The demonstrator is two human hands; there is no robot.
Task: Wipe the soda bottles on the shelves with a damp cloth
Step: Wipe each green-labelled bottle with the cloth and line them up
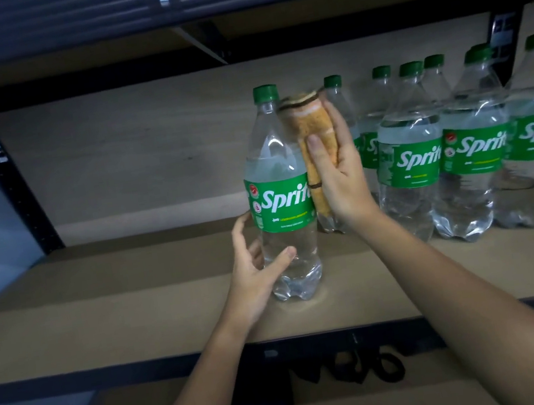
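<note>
A clear Sprite bottle (280, 197) with a green cap and green label stands upright on the brown shelf board (135, 301), apart from the others. My left hand (255, 270) curls round its lower part, thumb on the front. My right hand (337, 171) grips an orange cloth (311, 126), wrapped round a second bottle just behind and to the right. That bottle is mostly hidden; its base shows under the cloth.
Several more Sprite bottles (472, 150) stand grouped on the right of the shelf. An upper shelf (235, 44) hangs low overhead. A black upright post (10, 185) stands at the left. A lower shelf with dark straps (363, 368) lies beneath.
</note>
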